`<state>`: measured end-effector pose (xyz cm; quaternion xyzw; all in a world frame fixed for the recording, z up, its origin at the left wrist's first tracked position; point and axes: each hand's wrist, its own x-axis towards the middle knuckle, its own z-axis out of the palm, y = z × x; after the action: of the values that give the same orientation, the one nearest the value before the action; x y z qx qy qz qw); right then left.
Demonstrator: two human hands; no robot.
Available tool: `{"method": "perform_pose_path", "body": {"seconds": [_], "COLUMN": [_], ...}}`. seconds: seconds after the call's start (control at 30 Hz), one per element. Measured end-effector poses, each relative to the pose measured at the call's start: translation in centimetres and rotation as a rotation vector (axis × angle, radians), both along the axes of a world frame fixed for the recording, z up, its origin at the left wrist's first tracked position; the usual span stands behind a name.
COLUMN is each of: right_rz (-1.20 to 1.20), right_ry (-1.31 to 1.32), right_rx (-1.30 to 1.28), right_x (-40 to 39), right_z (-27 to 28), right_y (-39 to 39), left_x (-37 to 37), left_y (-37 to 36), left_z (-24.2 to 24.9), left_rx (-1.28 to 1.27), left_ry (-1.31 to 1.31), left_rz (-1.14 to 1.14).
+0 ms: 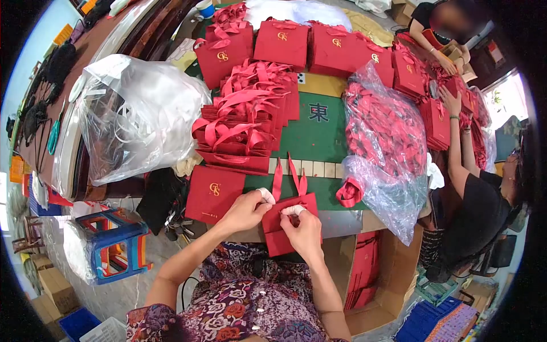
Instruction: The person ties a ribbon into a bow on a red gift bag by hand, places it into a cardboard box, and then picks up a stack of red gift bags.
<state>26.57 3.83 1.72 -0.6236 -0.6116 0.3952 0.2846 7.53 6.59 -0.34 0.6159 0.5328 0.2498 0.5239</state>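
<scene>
A small red paper gift bag (277, 241) lies at the table's near edge, between my two hands. Red ribbon handles (277, 181) stick up from its top edge. My left hand (248, 208) is closed at the bag's upper left, its fingertips by the base of the ribbon. My right hand (302, 229) pinches the bag's upper right part. White wrapping covers a finger on each hand. Left of the bag, another red gift bag (215, 192) with a gold logo lies flat, partly under my left forearm.
Beyond my hands stand rows of ribboned red bags (242, 122). A clear plastic sack of red ribbons (384, 137) lies at right, a white plastic sack (139, 114) at left. An open cardboard box (393, 285) sits below right. Two people work along the right side.
</scene>
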Motion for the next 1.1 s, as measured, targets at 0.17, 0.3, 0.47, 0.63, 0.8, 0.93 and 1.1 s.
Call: {"method": "perform_pose_path", "body": {"seconds": [0.17, 0.3, 0.47, 0.63, 0.8, 0.93, 1.1], "right_rz": [0.013, 0.016, 0.063, 0.122, 0.036, 0.038, 0.025], "right_ry": [-0.012, -0.014, -0.099, -0.149, -0.088, -0.100, 0.042], "right_rx": [0.077, 0.040, 0.149, 0.289, 0.166, 0.174, -0.033], "right_x": [-0.1, -0.2, -0.6, -0.6, -0.9, -1.0, -0.6], "right_z": [0.0, 0.1, -0.1, -0.4, -0.2, 0.1, 0.1], "right_y": [0.1, 0.4, 0.3, 0.7, 0.4, 0.2, 0.8], "left_x": [0.0, 0.0, 0.4, 0.6, 0.9, 1.0, 0.8], "left_y": [-0.1, -0.1, -0.6, -0.7, -0.8, -0.9, -1.1], "left_z": [-0.3, 0.0, 0.8, 0.9, 0.9, 1.0, 0.6], "left_rx": [-0.003, -0.027, 0.050, 0.091, 0.188, 0.199, 0.298], "left_ry": [-0.039, -0.059, 0.044, 0.058, 0.095, 0.089, 0.142], "left_rz": [0.005, 0.008, 0.009, 0.060, 0.045, 0.056, 0.047]}}
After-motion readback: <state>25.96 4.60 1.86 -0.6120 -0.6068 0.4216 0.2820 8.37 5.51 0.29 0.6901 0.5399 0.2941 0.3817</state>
